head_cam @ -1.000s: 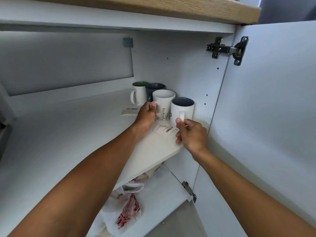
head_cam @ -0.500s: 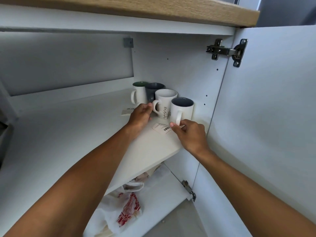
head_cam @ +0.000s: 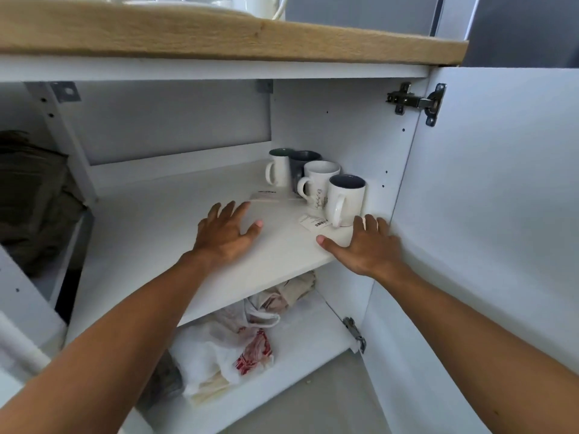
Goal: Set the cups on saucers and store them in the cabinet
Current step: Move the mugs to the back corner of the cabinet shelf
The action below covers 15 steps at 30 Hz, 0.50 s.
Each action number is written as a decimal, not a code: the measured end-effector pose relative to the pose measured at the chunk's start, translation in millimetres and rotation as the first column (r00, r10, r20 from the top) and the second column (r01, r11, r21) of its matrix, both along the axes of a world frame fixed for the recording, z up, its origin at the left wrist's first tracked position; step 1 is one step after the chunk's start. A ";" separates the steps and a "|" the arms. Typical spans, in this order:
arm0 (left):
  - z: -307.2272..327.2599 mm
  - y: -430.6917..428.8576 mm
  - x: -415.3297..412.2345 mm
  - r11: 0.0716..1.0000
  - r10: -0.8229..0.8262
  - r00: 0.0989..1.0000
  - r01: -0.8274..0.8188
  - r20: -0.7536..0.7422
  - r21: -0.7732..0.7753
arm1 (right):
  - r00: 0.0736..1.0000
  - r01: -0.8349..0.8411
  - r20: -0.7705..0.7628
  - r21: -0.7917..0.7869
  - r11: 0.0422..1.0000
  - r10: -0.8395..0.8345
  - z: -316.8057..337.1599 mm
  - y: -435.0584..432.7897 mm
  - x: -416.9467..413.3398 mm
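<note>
Just beyond the right hand [head_cam: 365, 242], the nearest mug [head_cam: 346, 200] stands on the shelf [head_cam: 156, 230]; left hand [head_cam: 225, 233] farther off; both spread flat, empty.

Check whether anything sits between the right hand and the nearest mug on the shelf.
Nothing visible does. The right hand is open on the shelf, just in front of the nearest mug, and no object lies in the gap. A barcode label lies flat beside the mug's base, left of the direct path.
</note>
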<state>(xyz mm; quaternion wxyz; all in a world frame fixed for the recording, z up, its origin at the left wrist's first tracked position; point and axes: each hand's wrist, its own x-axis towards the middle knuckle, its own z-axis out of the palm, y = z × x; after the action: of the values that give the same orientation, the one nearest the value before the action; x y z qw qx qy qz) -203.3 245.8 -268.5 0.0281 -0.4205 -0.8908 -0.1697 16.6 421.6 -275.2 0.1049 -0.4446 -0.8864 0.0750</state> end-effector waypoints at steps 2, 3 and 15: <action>-2.8 -12.9 2.0 0.998 0.035 0.999 -0.036 -0.010 -0.057 | 1.000 0.004 0.022 -0.036 0.999 -0.003 2.7 -4.8 3.1; -3.3 -19.3 4.6 0.995 0.051 0.999 -0.051 -0.008 -0.086 | 0.999 0.002 0.046 -0.064 0.998 0.001 4.9 -8.8 5.4; 94.2 -114.9 87.1 0.937 0.012 1.000 -0.008 0.010 -0.350 | 0.952 -0.083 0.274 -0.194 0.978 0.135 105.1 -109.5 77.5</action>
<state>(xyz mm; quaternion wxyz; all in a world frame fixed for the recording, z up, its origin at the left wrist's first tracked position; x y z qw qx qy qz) -116.2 130.9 -174.3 -0.0517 -0.4134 -0.9090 -0.0110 94.1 312.1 -170.1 -0.0691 -0.4085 -0.9051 0.0955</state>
